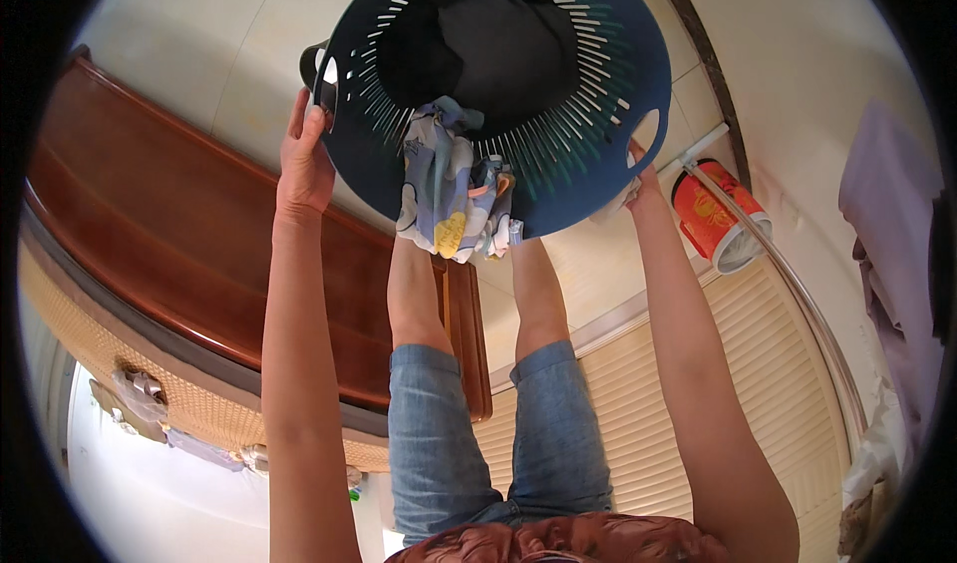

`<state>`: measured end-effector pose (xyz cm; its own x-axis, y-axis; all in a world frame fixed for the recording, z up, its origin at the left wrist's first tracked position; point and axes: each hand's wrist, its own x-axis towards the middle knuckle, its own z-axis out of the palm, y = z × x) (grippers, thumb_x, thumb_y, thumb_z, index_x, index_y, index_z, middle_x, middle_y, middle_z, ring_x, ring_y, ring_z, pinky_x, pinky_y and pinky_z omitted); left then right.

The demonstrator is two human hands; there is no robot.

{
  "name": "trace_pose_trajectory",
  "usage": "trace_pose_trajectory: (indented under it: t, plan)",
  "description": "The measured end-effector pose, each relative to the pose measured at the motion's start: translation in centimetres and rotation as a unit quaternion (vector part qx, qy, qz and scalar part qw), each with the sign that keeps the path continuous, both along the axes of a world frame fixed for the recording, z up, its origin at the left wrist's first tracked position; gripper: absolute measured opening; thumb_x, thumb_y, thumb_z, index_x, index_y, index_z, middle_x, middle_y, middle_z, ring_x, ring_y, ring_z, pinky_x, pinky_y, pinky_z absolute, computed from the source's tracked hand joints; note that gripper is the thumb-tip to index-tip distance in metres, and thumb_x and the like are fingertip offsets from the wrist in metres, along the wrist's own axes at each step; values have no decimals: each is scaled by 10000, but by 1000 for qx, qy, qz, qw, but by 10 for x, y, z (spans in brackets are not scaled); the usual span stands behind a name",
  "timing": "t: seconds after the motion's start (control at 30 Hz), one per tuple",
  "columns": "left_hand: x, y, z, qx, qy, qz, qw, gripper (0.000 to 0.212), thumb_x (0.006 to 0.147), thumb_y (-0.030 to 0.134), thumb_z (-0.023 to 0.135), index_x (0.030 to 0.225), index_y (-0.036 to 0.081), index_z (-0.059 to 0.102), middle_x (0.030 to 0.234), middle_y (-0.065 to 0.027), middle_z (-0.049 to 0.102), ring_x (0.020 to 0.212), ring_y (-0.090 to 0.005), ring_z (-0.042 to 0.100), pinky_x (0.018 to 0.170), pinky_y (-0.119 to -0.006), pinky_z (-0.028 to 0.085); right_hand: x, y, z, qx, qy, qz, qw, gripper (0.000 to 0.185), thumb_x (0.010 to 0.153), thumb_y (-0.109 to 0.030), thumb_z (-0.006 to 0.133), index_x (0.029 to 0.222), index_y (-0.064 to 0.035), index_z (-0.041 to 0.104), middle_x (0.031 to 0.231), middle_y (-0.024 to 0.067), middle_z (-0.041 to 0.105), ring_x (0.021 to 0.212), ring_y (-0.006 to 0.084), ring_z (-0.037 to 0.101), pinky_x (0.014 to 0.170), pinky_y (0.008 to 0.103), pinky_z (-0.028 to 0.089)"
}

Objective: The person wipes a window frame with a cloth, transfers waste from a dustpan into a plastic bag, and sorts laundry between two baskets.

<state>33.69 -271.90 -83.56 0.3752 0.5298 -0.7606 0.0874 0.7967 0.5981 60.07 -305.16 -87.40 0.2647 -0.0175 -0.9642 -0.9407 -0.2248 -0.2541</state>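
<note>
A round blue plastic laundry basket [351,137] with slotted walls is held up in front of me, its inside facing the camera. Dark cloth [516,47] lies at its bottom, and a patterned garment [441,181] in blue, white and yellow hangs over the near rim. My left hand [305,159] grips the rim by the left handle, thumb on the near face. At the right handle, my right hand [639,178] is mostly hidden behind the basket, with some pale cloth [617,200] beside it; its fingers seem to hold the rim from beneath.
A glossy reddish-brown wooden bed frame [187,241] with a woven mat [217,406] runs along the left. At the right are a red bin [710,204] with a bag liner, a metal rail [792,279], a louvred door [673,398] and hanging purple cloth [890,264]. Pale floor tiles [262,47] lie beyond.
</note>
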Motion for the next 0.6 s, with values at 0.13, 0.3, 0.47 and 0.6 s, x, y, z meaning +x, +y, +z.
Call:
trace_pose_trajectory:
  t: [0.13,0.3,0.47,0.6]
  plan:
    - [8,-1,19,58,64,37,996,816,734,237,750,1347,-33,283,1157,-80,514,1084,-199,455,961,-325,331,-1,15,34,81,-115,55,988,232,825,-173,612,1003,-24,597,845,30,623,731,143,585,658,273,478]
    - [53,-49,44,599,302,-94,736,326,797,42,641,1105,18,536,1016,-97,543,906,-191,542,781,-277,450,-13,14,77,102,-149,13,983,476,891,-295,533,1268,-13,462,1178,98,557,1045,143,512,893,258,403]
    - [116,-91,-33,476,150,-391,773,506,742,146,681,1181,2,476,1170,-188,518,1049,-336,542,882,-360,452,-17,18,83,53,-187,80,978,487,908,-342,507,1252,2,473,1260,105,503,1151,158,454,959,271,350]
    - [149,-83,-111,361,255,-242,864,695,664,291,745,1208,-19,444,1216,-190,512,1153,-310,483,957,-358,405,-20,31,94,20,-194,123,973,458,894,-311,546,1232,-7,498,1100,31,550,924,95,478,782,229,390]
